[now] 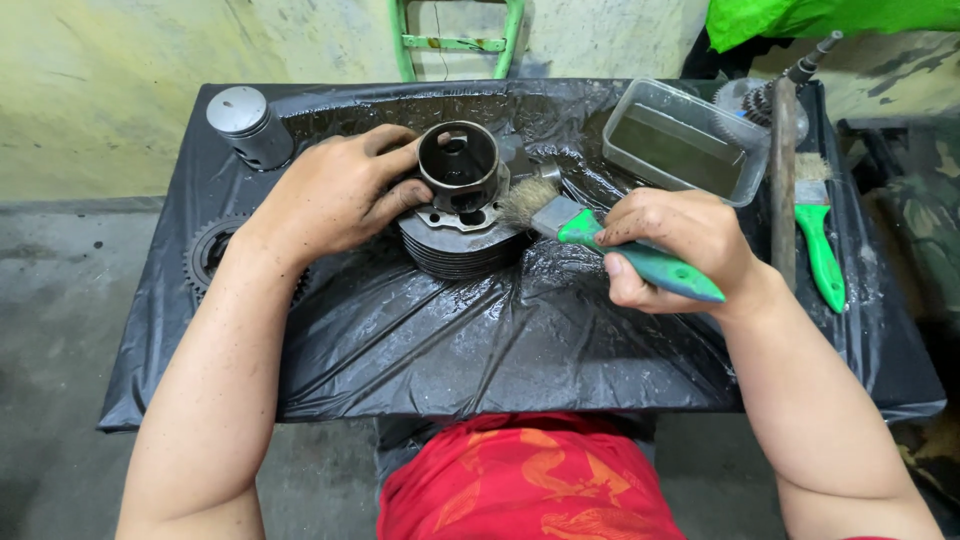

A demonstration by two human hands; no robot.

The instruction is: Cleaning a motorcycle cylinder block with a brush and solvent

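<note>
Beside finned cylinder (462, 215), green-handled brush (600, 240)

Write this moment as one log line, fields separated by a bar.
left hand: steadies finned engine cylinder | right hand: holds green-handled brush, bristles at cylinder | surface: wet black plastic sheet | nearby: piston, clear tray

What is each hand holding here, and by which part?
The right hand grips a paintbrush by its green handle, bristles against the finned engine cylinder. The left hand steadies that cylinder by its side, fingers at the bore's rim.
</note>
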